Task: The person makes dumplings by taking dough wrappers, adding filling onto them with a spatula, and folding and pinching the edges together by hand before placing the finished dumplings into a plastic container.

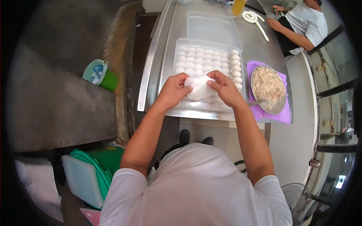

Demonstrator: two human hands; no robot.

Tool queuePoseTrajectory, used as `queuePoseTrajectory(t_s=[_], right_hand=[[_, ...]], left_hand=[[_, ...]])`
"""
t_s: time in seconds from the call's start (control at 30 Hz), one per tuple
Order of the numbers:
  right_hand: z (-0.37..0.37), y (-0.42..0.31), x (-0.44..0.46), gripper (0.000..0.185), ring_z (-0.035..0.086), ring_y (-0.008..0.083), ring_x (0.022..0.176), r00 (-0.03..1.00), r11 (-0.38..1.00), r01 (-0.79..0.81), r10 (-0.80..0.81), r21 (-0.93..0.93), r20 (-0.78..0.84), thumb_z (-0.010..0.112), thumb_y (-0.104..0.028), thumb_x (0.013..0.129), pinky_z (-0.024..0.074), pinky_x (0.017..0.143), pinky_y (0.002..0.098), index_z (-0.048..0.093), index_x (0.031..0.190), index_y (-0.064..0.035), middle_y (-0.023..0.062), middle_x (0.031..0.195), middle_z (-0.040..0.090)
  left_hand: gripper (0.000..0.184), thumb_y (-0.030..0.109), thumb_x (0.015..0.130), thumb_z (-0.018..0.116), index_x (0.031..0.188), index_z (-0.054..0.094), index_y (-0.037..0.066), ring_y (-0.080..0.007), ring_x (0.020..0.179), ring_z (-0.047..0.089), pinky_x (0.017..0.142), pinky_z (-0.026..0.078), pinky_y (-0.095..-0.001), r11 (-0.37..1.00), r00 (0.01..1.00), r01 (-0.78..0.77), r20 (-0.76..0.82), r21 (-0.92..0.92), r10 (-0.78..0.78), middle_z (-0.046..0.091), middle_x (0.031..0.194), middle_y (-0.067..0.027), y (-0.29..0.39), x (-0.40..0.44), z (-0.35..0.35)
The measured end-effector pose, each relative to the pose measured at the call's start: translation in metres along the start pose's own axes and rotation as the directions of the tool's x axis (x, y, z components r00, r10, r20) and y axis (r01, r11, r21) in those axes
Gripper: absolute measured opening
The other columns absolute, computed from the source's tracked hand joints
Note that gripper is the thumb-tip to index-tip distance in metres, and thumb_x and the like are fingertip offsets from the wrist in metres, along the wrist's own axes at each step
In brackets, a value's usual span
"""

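Observation:
A flat round dough wrapper (198,89) is stretched between my two hands, white and thin, above the near part of a clear plastic tray (175,56). My left hand (174,90) pinches its left edge between thumb and fingers. On the opposite edge, my right hand (226,88) grips it the same way. Beneath and beyond the wrapper, rows of white dumplings (200,56) fill much of the tray, with a column of pleated ones (235,67) along its right side. What lies directly under the wrapper is hidden.
Right of the tray, a metal dish of pale minced filling (268,88) with a spatula (255,102) rests on purple plastic (252,66). Farther back are a tray lid (211,26), a coiled dough rope (250,17) and a yellow bottle (238,6). A co-worker (307,24) sits at the right.

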State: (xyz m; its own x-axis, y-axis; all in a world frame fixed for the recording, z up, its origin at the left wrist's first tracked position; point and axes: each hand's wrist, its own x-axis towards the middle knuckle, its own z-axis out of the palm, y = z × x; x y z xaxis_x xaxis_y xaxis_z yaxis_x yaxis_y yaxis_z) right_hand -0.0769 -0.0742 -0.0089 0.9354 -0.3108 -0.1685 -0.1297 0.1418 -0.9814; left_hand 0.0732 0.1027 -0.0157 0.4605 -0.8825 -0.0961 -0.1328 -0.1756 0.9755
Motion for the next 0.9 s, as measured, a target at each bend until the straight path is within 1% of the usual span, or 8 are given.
queuePoseTrajectory(t_s=[0.07,0.1,0.17,0.2,0.43,0.77,0.87,0.9], right_hand=[[0.004,0.013,-0.004,0.018,0.055,0.0085,0.085,0.924,0.874,0.131,-0.279,-0.469,-0.262,0.069,-0.013,0.093,0.0461,0.076,0.0245,0.058,0.101,-0.0011,0.0028,0.094,0.061],[0.008,0.012,-0.008,0.018,0.055,0.0085,0.085,0.921,0.874,0.123,-0.277,-0.47,-0.273,0.069,-0.013,0.093,0.0461,0.076,0.0245,0.058,0.101,-0.0011,0.0028,0.094,0.061],[0.017,0.008,-0.015,0.024,0.053,0.0075,0.076,0.962,0.954,0.045,-0.122,-0.295,-0.246,0.075,-0.016,0.09,0.0456,0.067,0.0234,0.058,0.099,-0.0019,0.002,0.087,0.06],[0.022,0.013,-0.015,0.024,0.05,0.0068,0.069,0.962,0.965,0.076,-0.138,-0.251,-0.237,0.078,-0.014,0.087,0.0438,0.06,0.0226,0.058,0.095,-0.0018,0.0005,0.081,0.06],[0.02,0.018,-0.018,0.017,0.06,0.0077,0.079,0.978,0.996,0.02,-0.001,0.086,-0.211,0.076,-0.011,0.089,0.051,0.07,0.023,0.064,0.098,-0.0025,0.0008,0.089,0.065],[0.019,0.024,-0.019,0.017,0.062,0.0077,0.079,0.965,0.995,0.051,-0.027,0.086,-0.26,0.072,-0.01,0.091,0.0532,0.071,0.0237,0.065,0.103,-0.0011,0.0016,0.09,0.066],[0.017,0.025,-0.019,0.018,0.062,0.0078,0.079,0.967,0.996,0.089,-0.085,0.006,-0.239,0.073,-0.011,0.091,0.0533,0.072,0.0235,0.066,0.105,-0.0013,0.0017,0.09,0.066],[0.016,0.025,-0.019,0.018,0.062,0.0077,0.079,0.968,0.992,0.087,-0.063,0.089,-0.242,0.073,-0.011,0.091,0.0525,0.072,0.0228,0.066,0.104,-0.0018,0.0015,0.089,0.066]], left_hand=[[0.024,-0.005,0.088,0.063,0.112,0.064,-0.003,-0.0085,0.083,0.064,0.076,0.053,-0.0251,0.925,0.999,0.034,0.011,-0.379,-0.033,0.07,0.097,-0.0037,-0.002,0.001,0.009],[0.024,-0.005,0.088,0.063,0.112,0.064,-0.003,-0.0085,0.083,0.064,0.076,0.053,-0.0251,0.924,0.999,0.037,0.022,-0.381,-0.031,0.07,0.097,-0.0037,-0.002,0.002,0.012],[0.024,-0.005,0.088,0.064,0.112,0.065,-0.003,-0.0092,0.083,0.064,0.075,0.053,-0.0261,0.92,0.998,0.061,0.047,-0.386,-0.047,0.07,0.096,-0.004,-0.002,0.004,0.016],[0.024,-0.005,0.088,0.064,0.112,0.065,-0.003,-0.0092,0.083,0.064,0.075,0.053,-0.0261,0.92,0.997,0.064,0.059,-0.387,-0.044,0.07,0.096,-0.004,-0.001,0.005,0.018],[0.021,-0.005,0.089,0.062,0.108,0.068,-0.001,-0.0086,0.078,0.064,0.068,0.052,-0.0246,0.903,0.998,0.054,0.038,-0.427,-0.042,0.07,0.092,-0.003,-0.002,0.009,0.023],[0.023,-0.007,0.088,0.06,0.108,0.068,0.0,-0.0091,0.077,0.064,0.068,0.053,-0.0253,0.877,0.997,0.071,0.034,-0.475,-0.062,0.07,0.091,-0.0033,0.0,0.006,0.026],[0.022,-0.006,0.088,0.06,0.109,0.068,-0.001,-0.0099,0.079,0.065,0.069,0.054,-0.026,0.885,0.999,0.029,0.034,-0.464,-0.014,0.07,0.092,-0.0041,0.0,0.006,0.028],[0.022,-0.006,0.088,0.06,0.109,0.068,-0.001,-0.0099,0.079,0.065,0.069,0.054,-0.026,0.885,0.999,0.029,0.035,-0.464,-0.015,0.07,0.092,-0.0041,0.0,0.006,0.028]])
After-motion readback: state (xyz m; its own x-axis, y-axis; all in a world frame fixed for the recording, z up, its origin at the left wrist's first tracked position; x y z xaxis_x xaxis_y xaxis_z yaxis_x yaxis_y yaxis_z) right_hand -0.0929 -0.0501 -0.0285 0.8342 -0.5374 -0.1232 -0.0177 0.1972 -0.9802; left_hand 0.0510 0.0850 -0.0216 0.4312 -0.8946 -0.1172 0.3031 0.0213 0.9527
